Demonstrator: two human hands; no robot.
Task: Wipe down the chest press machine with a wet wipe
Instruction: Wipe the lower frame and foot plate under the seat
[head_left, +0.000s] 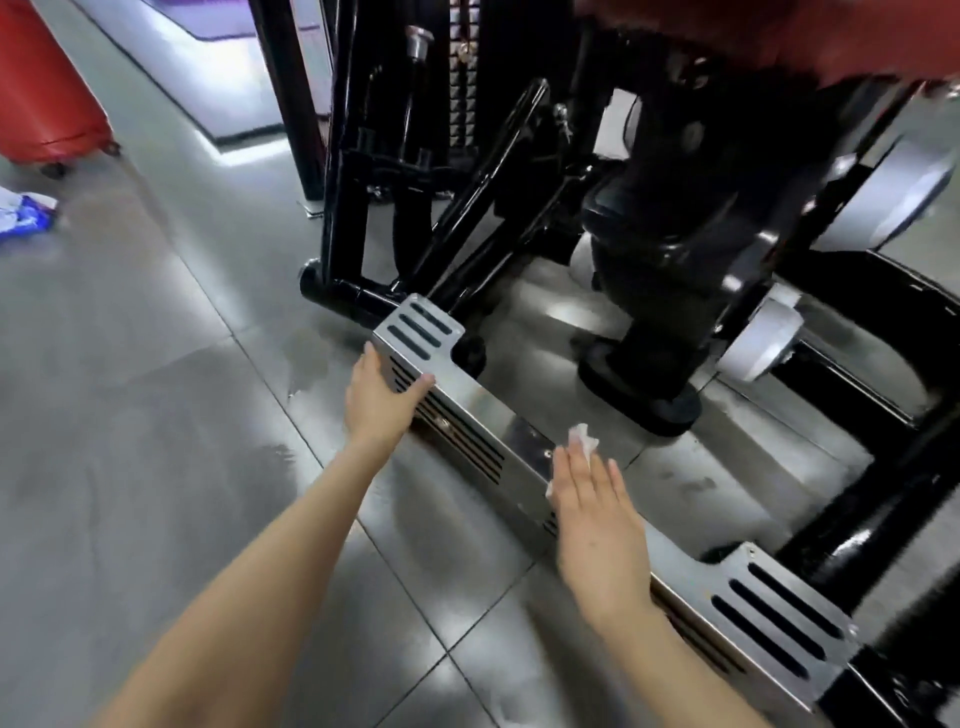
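The chest press machine's black frame (670, 291) fills the upper right, with a long silver slotted foot bar (483, 410) running low across the floor from upper left to lower right. My left hand (376, 397) rests on the bar's left end, palm on its side face and thumb over the top edge. My right hand (597, 514) lies flat with straight fingers on the middle of the bar, pressing a white wet wipe (582, 441) against the metal; the wipe shows beyond my fingertips.
Grey floor tiles (156, 415) with damp patches spread to the left. A red wheeled object (47, 88) stands at the far upper left, and a blue-and-white packet (26, 215) lies on the floor below it. The weight stack (462, 88) rises behind the frame.
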